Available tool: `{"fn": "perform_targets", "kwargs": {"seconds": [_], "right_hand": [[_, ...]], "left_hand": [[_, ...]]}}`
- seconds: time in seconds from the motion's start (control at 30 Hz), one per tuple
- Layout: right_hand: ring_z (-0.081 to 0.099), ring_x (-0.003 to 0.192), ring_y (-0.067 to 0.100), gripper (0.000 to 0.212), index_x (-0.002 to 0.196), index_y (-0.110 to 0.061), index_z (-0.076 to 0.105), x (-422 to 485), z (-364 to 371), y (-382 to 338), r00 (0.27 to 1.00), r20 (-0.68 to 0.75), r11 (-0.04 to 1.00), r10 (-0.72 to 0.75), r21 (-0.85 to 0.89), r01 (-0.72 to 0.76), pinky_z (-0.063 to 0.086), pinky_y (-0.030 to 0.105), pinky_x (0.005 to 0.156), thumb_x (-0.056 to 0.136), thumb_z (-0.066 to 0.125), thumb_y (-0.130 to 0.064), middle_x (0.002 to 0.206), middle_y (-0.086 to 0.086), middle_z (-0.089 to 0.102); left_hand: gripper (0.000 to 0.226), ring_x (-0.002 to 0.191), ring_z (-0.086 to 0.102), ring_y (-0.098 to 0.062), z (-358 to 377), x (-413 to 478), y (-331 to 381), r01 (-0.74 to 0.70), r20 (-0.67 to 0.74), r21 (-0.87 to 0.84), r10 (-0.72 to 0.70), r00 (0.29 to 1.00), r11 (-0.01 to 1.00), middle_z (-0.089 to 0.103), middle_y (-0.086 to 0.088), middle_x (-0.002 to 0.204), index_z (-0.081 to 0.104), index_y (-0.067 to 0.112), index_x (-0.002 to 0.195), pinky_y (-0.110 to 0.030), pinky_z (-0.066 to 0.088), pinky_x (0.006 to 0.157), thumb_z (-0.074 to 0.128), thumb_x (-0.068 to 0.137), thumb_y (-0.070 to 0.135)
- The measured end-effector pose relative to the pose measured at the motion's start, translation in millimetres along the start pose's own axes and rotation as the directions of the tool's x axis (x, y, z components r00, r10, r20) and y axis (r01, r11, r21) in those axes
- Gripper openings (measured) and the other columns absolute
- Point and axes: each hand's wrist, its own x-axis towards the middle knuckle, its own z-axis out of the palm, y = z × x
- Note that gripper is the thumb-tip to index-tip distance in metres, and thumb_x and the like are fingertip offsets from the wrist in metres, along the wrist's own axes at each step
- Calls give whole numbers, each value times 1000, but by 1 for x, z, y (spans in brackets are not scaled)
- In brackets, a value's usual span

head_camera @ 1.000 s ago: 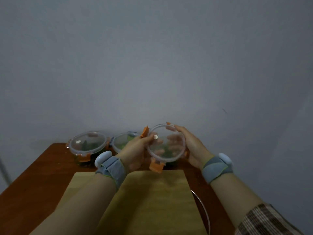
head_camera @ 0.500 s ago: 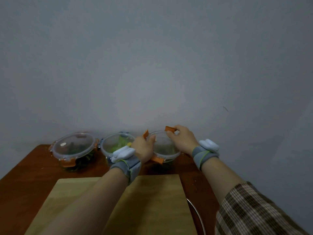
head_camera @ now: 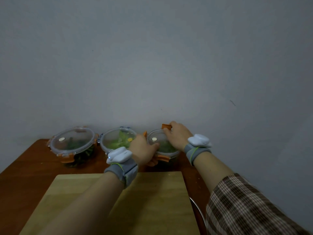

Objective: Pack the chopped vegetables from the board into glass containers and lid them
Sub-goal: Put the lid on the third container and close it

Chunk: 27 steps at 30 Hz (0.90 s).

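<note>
So here's my view: three round glass containers in a row at the back of the reddish-brown worktop (head_camera: 25, 175), close to the grey wall (head_camera: 152, 65). The left container (head_camera: 72, 146) has dark green pieces inside, and its clear lid has orange clips folded down. The middle container (head_camera: 116, 141) holds paler green chopped stuff under a lid with greyish clips. The right container (head_camera: 171, 157) is the one both my hands are on. Its lid (head_camera: 158, 135) sits on top with greens showing through. My left hand (head_camera: 143, 150) grips the near-left side, thumb lying over the lid's edge and fingers tucked under next to the front clip (head_camera: 163, 157), which sticks out sideways. My right hand (head_camera: 178, 135) reaches over the top, and its fingers are curled onto the back clip (head_camera: 166, 126), which stands up. The wooden cutting board (head_camera: 152, 200) lies bare in front of me, nearer than the containers. Both wrists wear grey bands with white pods, and there's a plaid sleeve (head_camera: 245, 206) on my right arm. A thin curved metal edge (head_camera: 198, 211) peeks out just right of the board; I can't tell what it belongs to.
</note>
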Motion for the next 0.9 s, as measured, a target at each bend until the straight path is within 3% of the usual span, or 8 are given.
{"fn": "perform_targets", "kwargs": {"seconds": [0.07, 0.17, 0.37, 0.5, 0.67, 0.8, 0.9], "right_hand": [[58, 97, 38, 37, 113, -12, 50, 2, 3, 1, 1000, -1, 1000, -2, -20, 2, 43, 37, 75, 95, 39, -42, 112, 18, 59], [57, 95, 39, 37, 116, -12, 47, 2, 6, 1, 1000, -13, 998, -19, -61, 18, 40, 35, 71, 97, 36, -42, 112, 20, 56], [55, 102, 40, 42, 122, -15, 44, -2, 8, 2, 1000, -9, 989, 4, -151, -6, 47, 42, 83, 96, 32, -47, 116, 19, 54], [59, 93, 38, 36, 115, -12, 44, 1, 6, 5, 999, 41, 995, -7, -101, 11, 45, 38, 72, 97, 33, -42, 107, 19, 63], [59, 93, 39, 35, 114, -10, 44, -1, 3, 7, 998, 62, 996, -12, -84, 17, 42, 37, 72, 98, 34, -40, 106, 21, 63], [58, 89, 37, 37, 116, -10, 45, 0, -3, 16, 998, 57, 997, 1, -81, 3, 40, 34, 70, 99, 34, -40, 107, 21, 62], [59, 95, 39, 38, 118, -10, 45, 1, -8, 27, 999, 26, 993, 24, -118, -21, 38, 34, 69, 98, 34, -41, 110, 22, 62]], "left_hand": [[26, 60, 68, -33, 1, 2, -2, -2, -18, 29, 3, 1000, 1000, 70, -23, 77, 48, 5, 74, -42, 61, 60, 59, 92, 20], [29, 64, 72, -32, 1, 4, -6, -11, -35, 95, 15, 999, 995, 72, -21, 79, 55, 0, 91, -44, 61, 61, 61, 90, 28], [46, 71, 71, -35, 8, 12, -16, -7, -119, 161, 26, 993, 987, 69, -19, 91, 48, 3, 104, -47, 60, 64, 67, 83, 39], [46, 73, 70, -37, 15, 14, -19, -3, -146, 111, 20, 989, 994, 66, -20, 96, 45, 4, 107, -48, 60, 66, 67, 83, 37], [50, 78, 69, -39, 19, 12, -18, -26, -161, 114, 44, 986, 993, 63, -20, 109, 42, 6, 118, -47, 60, 66, 66, 84, 34], [67, 81, 69, -37, 25, 11, -14, -122, -150, 118, 139, 979, 985, 51, -10, 133, 28, 18, 143, -47, 60, 65, 64, 88, 27], [67, 77, 70, -32, 35, 13, -13, -190, -107, 93, 199, 974, 977, 55, -1, 117, 26, 34, 146, -43, 60, 58, 62, 89, 27]]}}
